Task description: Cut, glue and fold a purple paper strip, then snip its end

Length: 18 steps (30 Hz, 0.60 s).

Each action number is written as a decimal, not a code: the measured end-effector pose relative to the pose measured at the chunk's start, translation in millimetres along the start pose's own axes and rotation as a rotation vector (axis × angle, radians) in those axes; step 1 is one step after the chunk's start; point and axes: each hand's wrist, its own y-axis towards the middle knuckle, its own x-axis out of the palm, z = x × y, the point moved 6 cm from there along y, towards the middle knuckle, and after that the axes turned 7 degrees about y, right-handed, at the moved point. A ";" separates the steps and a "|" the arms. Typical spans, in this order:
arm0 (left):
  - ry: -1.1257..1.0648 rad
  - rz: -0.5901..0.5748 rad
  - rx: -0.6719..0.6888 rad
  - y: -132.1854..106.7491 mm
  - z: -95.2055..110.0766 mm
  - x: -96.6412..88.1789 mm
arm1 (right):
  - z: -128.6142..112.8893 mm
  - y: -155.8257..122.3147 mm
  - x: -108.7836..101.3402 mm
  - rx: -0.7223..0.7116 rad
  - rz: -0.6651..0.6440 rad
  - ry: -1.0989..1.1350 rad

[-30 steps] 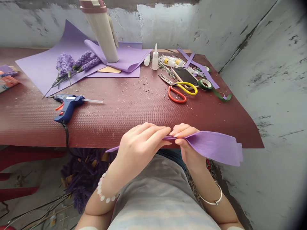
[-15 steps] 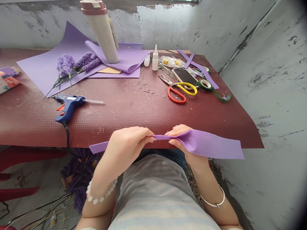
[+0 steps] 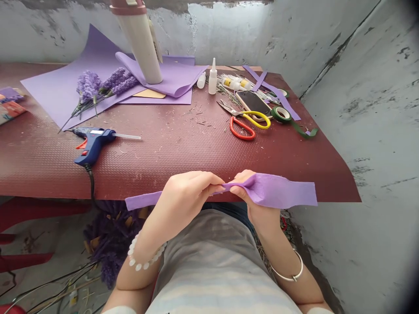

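A purple paper strip [image 3: 281,194] is held just in front of the near edge of the red table [image 3: 131,165]. Its narrow end sticks out left of the left hand [image 3: 183,198], whose fingertips are pinched on it. Just beside, the right hand [image 3: 262,218] pinches the fold between thumb and fingers, and the wide end spreads rightward.

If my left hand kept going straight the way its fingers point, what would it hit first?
The left hand points rightward along the purple strip it pinches, so it would most likely meet the right hand first, which pinches the same strip close beside it. Depth between them is hard to judge.
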 end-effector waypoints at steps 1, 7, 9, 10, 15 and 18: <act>0.005 -0.005 0.004 -0.7 0.6 -0.2 | 2.4 -0.3 -0.7 0.003 0.010 0.004; 0.012 -0.031 0.012 -5.1 2.0 1.8 | -0.3 -1.9 2.0 0.014 0.027 0.066; 0.016 -0.032 0.003 -5.7 1.0 1.2 | -4.4 -0.1 2.7 0.016 0.024 0.099; 0.020 -0.031 -0.005 -5.7 0.2 0.3 | -6.1 1.5 2.4 0.012 0.022 0.110; -0.009 -0.085 -0.046 -3.1 -4.1 3.6 | -3.4 10.7 1.8 0.027 -0.058 0.034; -0.031 -0.041 -0.062 0.2 -3.7 8.2 | 2.7 10.5 -1.2 0.059 -0.026 -0.003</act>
